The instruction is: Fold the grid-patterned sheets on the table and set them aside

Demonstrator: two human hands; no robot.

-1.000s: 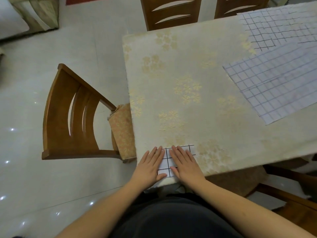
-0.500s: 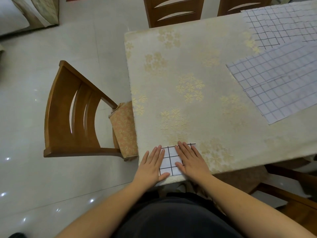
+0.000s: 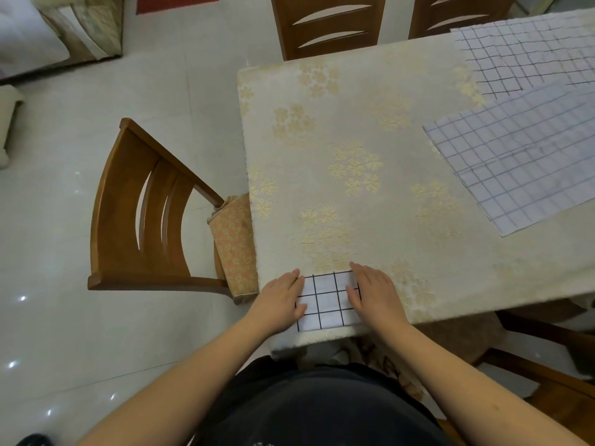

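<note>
A small folded grid-patterned sheet [image 3: 326,300] lies flat at the table's near edge, close to the near left corner. My left hand [image 3: 281,299] rests flat on its left edge, fingers together and stretched out. My right hand [image 3: 373,292] lies flat on its right edge, partly over the grid. Neither hand grips the sheet. An unfolded grid sheet [image 3: 521,162] lies spread at the right of the table. Another grid sheet [image 3: 521,53] lies behind it at the far right corner.
The table [image 3: 370,130] wears a cream cloth with gold flowers. A wooden chair [image 3: 145,214] stands at the table's left side, with a floral cushion. Two chairs [image 3: 328,24] stand at the far side and another at the near right. The floor is pale tile.
My hands have slid apart from the middle of the folded sheet to its left and right edges, uncovering most of the grid. The view has shifted slightly.
</note>
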